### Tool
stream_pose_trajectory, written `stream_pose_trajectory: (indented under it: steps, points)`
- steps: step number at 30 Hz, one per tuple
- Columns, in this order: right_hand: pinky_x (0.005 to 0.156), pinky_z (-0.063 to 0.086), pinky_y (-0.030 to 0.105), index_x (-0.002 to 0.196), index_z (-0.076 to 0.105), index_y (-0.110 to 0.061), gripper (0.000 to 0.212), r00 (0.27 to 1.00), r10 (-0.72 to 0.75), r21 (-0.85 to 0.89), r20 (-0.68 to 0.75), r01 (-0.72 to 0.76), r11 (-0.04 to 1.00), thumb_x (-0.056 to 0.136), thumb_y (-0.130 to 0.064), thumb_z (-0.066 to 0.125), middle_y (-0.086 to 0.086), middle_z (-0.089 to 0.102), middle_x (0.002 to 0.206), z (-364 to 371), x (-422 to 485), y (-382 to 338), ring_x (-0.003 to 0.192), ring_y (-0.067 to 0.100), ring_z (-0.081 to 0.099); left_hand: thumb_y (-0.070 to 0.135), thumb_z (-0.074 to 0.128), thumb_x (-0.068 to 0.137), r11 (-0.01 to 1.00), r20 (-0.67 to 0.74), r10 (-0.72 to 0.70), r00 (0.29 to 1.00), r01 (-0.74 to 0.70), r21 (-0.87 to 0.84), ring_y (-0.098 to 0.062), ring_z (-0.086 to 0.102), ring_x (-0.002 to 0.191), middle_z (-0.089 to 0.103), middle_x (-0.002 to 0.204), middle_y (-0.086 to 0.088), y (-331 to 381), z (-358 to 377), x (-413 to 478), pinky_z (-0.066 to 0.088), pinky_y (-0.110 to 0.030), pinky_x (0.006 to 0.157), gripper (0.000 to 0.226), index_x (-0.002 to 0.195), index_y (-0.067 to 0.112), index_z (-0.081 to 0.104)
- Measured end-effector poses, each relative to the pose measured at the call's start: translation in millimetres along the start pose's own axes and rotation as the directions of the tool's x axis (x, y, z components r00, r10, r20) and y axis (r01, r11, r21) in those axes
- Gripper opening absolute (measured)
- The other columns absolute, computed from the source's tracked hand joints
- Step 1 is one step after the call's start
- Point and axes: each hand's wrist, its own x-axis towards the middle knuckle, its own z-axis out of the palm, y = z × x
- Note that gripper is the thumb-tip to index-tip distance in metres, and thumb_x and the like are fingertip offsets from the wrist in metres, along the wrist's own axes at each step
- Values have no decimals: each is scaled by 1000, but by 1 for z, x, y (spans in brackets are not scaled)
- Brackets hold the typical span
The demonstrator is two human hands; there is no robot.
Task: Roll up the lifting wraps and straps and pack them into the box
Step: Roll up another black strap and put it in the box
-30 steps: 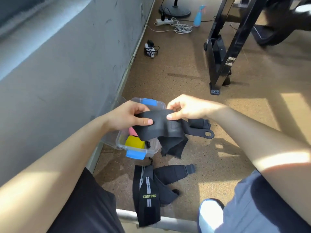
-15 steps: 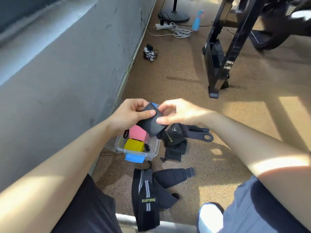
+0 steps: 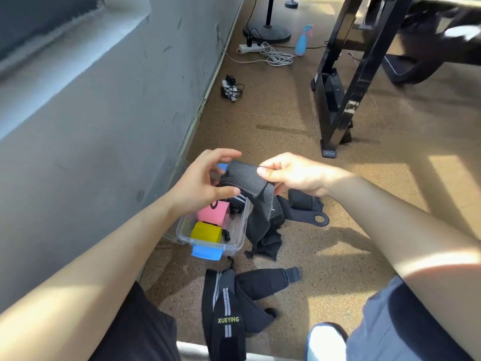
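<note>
Both hands are up over the box, working one black wrap between them. The left hand has its thumb pressed under the near edge of the roll and its fingers arched loosely over the top, more a cradle than a clamp. The right hand pinches the far end of the roll between thumb and forefinger, its other fingers curled in.

Here's the relation that matters: the roll's axis runs left to right, hand to hand, and the unrolled tail drops off the right end, hanging down past the box's right wall to the floor. So the loose length lies below and right of the roll, on the right hand's side. To my eye the next turn has to wind that tail up toward the hands, and the right hand is the nearer one to feed it.

The box sits directly beneath the hands, just left of the hanging tail. Inside, a pink roll and a yellow roll lie side by side, with a striped black roll tucked at the far end. So there's packing done, and it looks as if room is left along the right wall.

Waiting on the floor: a loose strap with a loop end right of the box, and the XUEYING wraps nearer the knees. I'd call the job partway along.
</note>
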Motion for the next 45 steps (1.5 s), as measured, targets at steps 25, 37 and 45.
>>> stream_pose_trajectory:
  steps: [25, 37, 45]
  points:
    - [69, 59, 36, 108, 68, -8, 11, 961, -149, 179, -233, 193, 965, 98, -13, 66, 4, 74, 85, 22, 3, -5, 78, 16, 71, 31, 77, 92, 917, -133, -166, 977, 103, -385, -22, 52, 61, 53, 68, -20, 7, 12, 5, 44, -30, 56, 47, 85, -10, 54]
    - [50, 46, 21, 112, 69, 3, 39, 980, -94, 168, -178, 125, 978, 107, -30, 48, 10, 67, 82, 21, 2, -5, 64, 12, 60, 7, 70, 95, 957, -103, -86, 991, 54, -286, -9, 54, 47, 69, 68, -10, 12, 10, 4, 45, -19, 45, 12, 101, -2, 73]
    - [59, 51, 18, 108, 74, -2, 15, 946, -134, 259, -296, 214, 942, 99, -6, 62, 2, 75, 79, 23, 5, -2, 68, 6, 68, 17, 65, 100, 947, -26, -144, 989, 130, -294, -13, 52, 49, 58, 67, -13, 12, 12, 5, 45, -22, 47, 16, 101, 1, 64]
